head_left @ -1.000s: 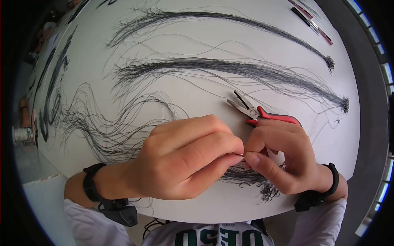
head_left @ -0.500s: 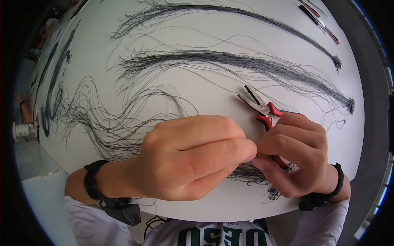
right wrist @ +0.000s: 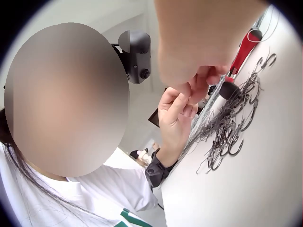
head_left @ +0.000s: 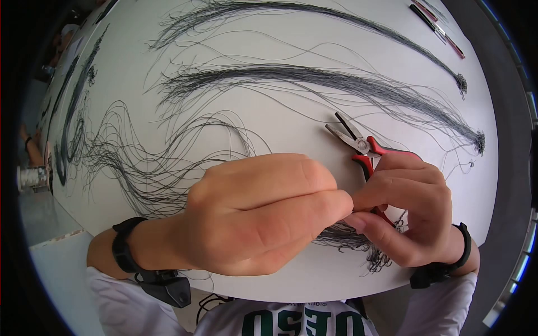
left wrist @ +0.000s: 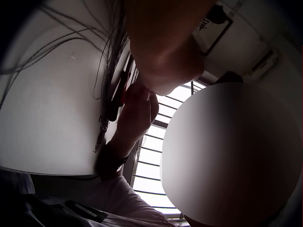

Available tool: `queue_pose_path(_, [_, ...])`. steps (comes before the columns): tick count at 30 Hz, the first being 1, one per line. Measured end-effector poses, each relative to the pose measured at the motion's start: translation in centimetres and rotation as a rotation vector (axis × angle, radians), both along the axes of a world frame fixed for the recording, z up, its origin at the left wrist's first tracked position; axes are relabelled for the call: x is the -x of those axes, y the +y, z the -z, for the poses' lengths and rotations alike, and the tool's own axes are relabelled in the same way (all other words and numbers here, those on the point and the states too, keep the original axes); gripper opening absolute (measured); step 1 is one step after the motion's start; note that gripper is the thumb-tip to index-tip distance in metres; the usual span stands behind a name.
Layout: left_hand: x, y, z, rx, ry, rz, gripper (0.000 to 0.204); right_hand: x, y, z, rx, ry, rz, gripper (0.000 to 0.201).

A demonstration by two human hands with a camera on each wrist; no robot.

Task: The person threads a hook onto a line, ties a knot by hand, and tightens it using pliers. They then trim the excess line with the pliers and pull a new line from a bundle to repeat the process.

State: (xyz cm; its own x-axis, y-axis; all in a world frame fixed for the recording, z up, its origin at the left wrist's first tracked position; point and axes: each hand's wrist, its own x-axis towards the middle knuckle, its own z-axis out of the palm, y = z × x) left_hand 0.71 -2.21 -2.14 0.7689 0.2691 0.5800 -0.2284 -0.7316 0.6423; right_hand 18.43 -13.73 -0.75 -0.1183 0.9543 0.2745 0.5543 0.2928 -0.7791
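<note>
My left hand (head_left: 263,215) is curled, its thumb and forefinger pinched at the tips. Right against them, my right hand (head_left: 414,207) pinches with thumb and forefinger. A thin strand of fishing line seems to be held between both sets of fingertips; they hide most of it, so I cannot tell whether a hook is there too. Below the hands lies a bundle of dark lines (head_left: 342,236), ending in a cluster of fish hooks (right wrist: 232,142). Red-handled pliers (head_left: 361,147) lie with jaws spread just beyond the right hand, which overlaps one handle.
Two long bundles of dark line (head_left: 314,75) stretch across the white table (head_left: 280,131), with knotted ends at right. Loose wavy strands (head_left: 140,185) spread at left. Slim tools (head_left: 437,31) lie far right. A spool (head_left: 33,178) and another person's arm (head_left: 33,151) show at far left.
The head view has shifted slightly, moving the table's contents to the right. Both hands stay fingertip to fingertip; the small dark bit seen between the left fingers earlier is now covered.
</note>
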Motion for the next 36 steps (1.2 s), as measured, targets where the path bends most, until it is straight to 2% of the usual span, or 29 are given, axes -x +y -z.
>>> queue_pose_path(4, [0.0,0.1,0.4,-0.010,-0.046,0.024,0.026,-0.3,0.0,-0.8,0.179,0.130,-0.038,0.005])
queue_pose_path(6, [0.1,0.1,0.2,-0.030,-0.033,0.035,0.027,0.1,-0.2,-1.0,0.350,0.295,0.031,0.008])
queue_pose_path(9, [0.0,0.1,0.2,-0.026,-0.031,0.041,0.027,0.1,-0.3,-1.1,0.395,0.321,0.054,0.010])
queue_pose_path(16, [0.0,0.0,0.4,-0.013,-0.038,0.030,0.027,0.1,-0.3,-1.0,0.413,0.346,0.104,0.011])
queue_pose_path(18, [0.0,0.1,0.5,-0.022,-0.048,0.032,0.026,0.0,-0.2,-0.7,0.287,0.256,0.054,0.012])
queue_pose_path(25, [0.0,0.0,0.6,-0.013,-0.045,0.023,0.026,0.1,-0.1,-0.4,0.171,0.161,0.054,0.013])
queue_pose_path(31, [0.0,0.0,0.6,-0.075,-0.050,0.035,0.026,0.2,-0.1,-1.0,0.304,0.228,0.059,0.014])
queue_pose_path(36, [-0.1,-0.1,0.9,-0.089,-0.080,0.036,0.027,0.3,-0.1,-1.4,0.502,0.404,0.146,0.013])
